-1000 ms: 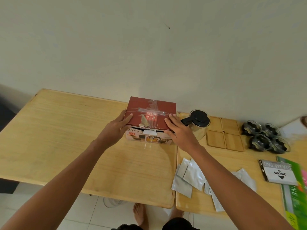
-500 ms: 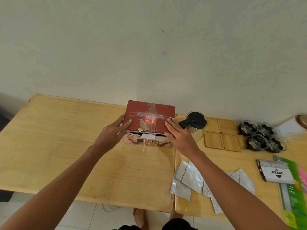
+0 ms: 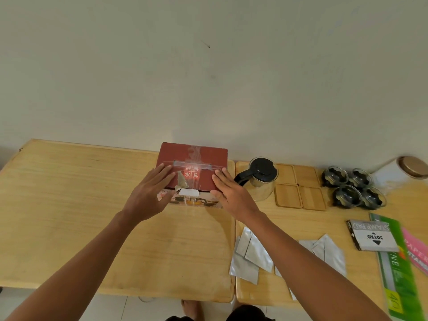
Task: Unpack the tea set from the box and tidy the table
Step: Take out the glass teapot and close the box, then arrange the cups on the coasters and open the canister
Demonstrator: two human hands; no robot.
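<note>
A red tea set box (image 3: 199, 156) with white characters and clear tape on its closed lid stands at the back of the left wooden table (image 3: 69, 205). My left hand (image 3: 148, 195) hovers at the box's front left corner, fingers spread, holding nothing. Level with it at the front right corner is my right hand (image 3: 229, 193), also flat and empty. Right of the box stand a glass teapot (image 3: 261, 179) with a black lid, several wooden coasters (image 3: 298, 186) and several glass cups (image 3: 354, 188) with black inserts.
Several silver foil sachets (image 3: 252, 256) lie near the front of the right table. A stamp pad box (image 3: 370, 235), a green paper pack (image 3: 398, 274) and a white jar (image 3: 398, 172) with a wooden lid sit at the far right. A wall rises behind both tables.
Both hands have come off the box lid and drawn back slightly towards me, fingers flattening. The box stays in place with its lid shut.
</note>
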